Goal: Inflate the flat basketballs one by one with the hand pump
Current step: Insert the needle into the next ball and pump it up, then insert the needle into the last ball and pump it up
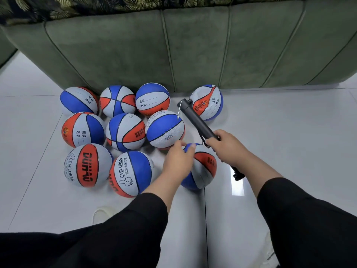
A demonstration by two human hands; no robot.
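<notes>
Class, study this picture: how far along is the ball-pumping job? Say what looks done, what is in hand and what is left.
Looks done: most of the balls by the sofa look round, like the DUHAU ball. In hand: the right hand grips the black pump, its needle in no ball; the left hand rests on the nearest ball. Left: needle into a valve; the far right ball looks dented.

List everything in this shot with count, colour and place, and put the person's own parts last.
basketballs: ten, red, blue and grey panels, clustered on the floor before the sofa; one apart at the right.
hand pump: one, black, silver needle at its far tip, held above the balls.
sofa: one, green, across the back.
floor: pale glossy tiles.
shoe: one, white, partly showing, near the left sleeve.
left hand: resting on the nearest ball.
right hand: its grip round the pump.
sleeves: two, black.
</notes>
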